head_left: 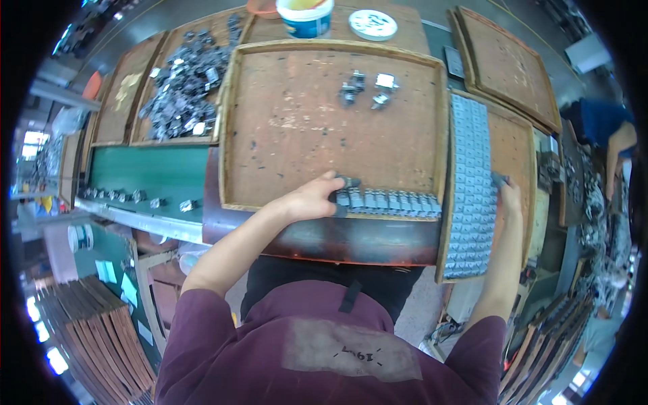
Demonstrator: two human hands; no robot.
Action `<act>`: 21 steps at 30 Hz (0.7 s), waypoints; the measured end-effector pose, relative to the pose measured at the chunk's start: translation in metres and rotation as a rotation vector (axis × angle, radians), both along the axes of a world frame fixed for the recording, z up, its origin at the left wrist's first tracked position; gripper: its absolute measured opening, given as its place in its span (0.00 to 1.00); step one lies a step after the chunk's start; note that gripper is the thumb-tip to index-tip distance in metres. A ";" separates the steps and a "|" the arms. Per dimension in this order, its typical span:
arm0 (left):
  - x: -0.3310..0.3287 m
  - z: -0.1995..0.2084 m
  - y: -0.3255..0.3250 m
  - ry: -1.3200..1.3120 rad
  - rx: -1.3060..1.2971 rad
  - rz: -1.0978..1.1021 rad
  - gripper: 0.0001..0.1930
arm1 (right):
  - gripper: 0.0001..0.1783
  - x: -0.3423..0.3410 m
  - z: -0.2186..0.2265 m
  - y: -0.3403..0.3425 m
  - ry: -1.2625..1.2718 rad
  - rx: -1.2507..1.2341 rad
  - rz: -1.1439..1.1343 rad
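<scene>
Left grip holds the left end of a metal-part row extending rightward.

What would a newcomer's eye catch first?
Probably the large wooden tray in the middle, with a row of metal parts along its near edge, the left hand at the row's left end. Next, the neat grid of parts on the right, beside the right hand, and the jumbled heap at upper left.

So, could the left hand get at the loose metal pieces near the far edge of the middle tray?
Probably yes: the left hand is at the near row of metal parts, and nothing tall seems to stand between it and the loose metal pieces, just flat tray floor.
</scene>
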State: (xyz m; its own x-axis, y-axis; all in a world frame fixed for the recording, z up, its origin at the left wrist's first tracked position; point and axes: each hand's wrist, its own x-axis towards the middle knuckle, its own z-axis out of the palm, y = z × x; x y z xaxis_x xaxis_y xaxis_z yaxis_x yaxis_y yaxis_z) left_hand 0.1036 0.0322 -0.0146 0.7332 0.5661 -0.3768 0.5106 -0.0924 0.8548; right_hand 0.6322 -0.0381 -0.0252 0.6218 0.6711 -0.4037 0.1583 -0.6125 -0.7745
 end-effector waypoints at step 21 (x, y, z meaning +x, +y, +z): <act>0.016 0.027 -0.003 0.120 0.232 -0.067 0.31 | 0.14 -0.063 0.042 -0.019 0.289 0.704 -0.192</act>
